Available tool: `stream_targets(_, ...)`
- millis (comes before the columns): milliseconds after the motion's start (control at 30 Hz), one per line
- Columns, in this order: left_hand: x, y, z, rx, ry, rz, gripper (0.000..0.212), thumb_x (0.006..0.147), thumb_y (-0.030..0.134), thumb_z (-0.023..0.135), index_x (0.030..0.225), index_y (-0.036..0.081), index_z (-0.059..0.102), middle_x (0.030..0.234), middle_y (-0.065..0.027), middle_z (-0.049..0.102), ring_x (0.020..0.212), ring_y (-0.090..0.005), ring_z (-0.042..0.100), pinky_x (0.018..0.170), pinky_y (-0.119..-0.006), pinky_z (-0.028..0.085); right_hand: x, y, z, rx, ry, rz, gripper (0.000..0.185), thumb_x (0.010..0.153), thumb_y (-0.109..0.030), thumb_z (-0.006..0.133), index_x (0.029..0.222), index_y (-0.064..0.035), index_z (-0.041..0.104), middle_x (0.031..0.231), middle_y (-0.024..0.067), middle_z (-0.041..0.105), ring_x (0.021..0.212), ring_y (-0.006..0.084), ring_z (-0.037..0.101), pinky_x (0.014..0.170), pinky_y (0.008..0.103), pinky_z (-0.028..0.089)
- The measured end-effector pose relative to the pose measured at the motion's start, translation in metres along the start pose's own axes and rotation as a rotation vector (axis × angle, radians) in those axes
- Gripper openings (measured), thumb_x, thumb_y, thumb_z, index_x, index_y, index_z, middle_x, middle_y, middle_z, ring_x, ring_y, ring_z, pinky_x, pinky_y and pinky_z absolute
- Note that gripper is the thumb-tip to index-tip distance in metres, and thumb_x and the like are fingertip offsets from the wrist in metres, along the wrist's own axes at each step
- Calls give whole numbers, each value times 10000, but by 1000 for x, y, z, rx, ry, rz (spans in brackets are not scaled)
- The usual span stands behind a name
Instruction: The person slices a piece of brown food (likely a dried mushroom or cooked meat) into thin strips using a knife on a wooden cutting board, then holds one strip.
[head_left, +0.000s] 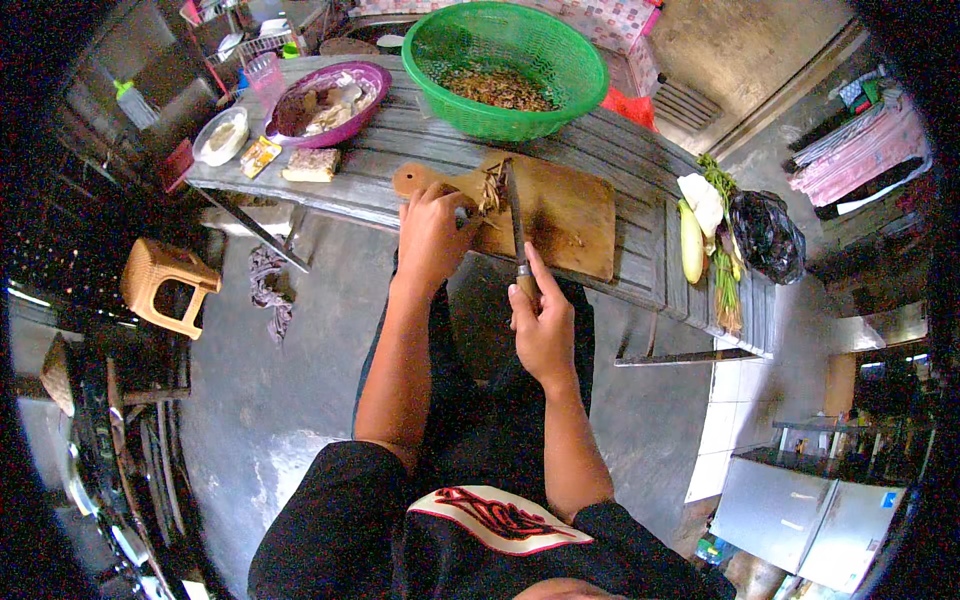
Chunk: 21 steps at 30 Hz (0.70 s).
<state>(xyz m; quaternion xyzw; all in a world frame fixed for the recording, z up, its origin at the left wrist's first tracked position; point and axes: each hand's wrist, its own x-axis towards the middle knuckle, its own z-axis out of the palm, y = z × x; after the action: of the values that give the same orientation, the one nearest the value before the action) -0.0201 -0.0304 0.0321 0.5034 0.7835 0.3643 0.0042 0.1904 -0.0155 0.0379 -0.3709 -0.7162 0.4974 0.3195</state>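
My right hand (544, 322) grips the wooden handle of a knife (516, 214), its blade pointing away from me over a wooden cutting board (581, 202). Thin brown strips of food (491, 187) lie in a small pile just left of the blade. My left hand (439, 232) rests at the board's near left side, below its round handle, with fingers bent; what lies under them, if anything, is hidden. Small scraps lie on the board right of the knife.
Beyond the board stands a green plastic basket (517, 127) with brown bits inside. A purple bowl (375, 105), a white tub (217, 154) and small packets are on the left of the slatted table (352, 195). Vegetables (691, 240) and a black plastic bag (769, 232) lie at right.
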Motion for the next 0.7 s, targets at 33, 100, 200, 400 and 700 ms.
stream_targets(33,0,0,1,1,1,-1,280,803,167,853,1068,92,804,1207,-119,721,1159,-374,630,999,-504,481,0,0,-1,1,-2,-1,592,1058,-77,642,1627,-131,487,777,-47,518,631,58,484,581,252,450)
stream_targets(100,1,1,2,-44,41,-1,256,803,148,844,1049,88,804,1162,-129,734,1113,-368,660,973,-487,505,1,0,-3,-10,6,1,595,1059,-76,642,1629,-131,483,778,-46,518,630,56,485,580,254,450)
stream_targets(200,3,1,1,-145,31,-80,226,830,118,825,1047,63,795,1105,-144,765,1037,-370,704,925,-469,545,0,1,-6,3,6,23,596,1059,-75,641,1630,-132,481,778,-44,520,630,56,486,579,254,451)
stream_targets(400,8,8,-2,-379,244,-31,175,899,52,768,1066,0,767,971,-184,797,880,-337,777,830,-400,593,0,2,-6,-15,33,11,579,1061,-90,637,1621,-121,491,781,-38,538,625,60,502,580,262,460)
stream_targets(700,6,46,-4,-469,181,-9,140,918,39,758,1053,2,762,948,-165,788,884,-279,773,831,-368,579,-1,-6,-32,-105,69,107,530,1052,-152,643,1559,-50,529,1155,263,752,1010,335,764,923,403,568)
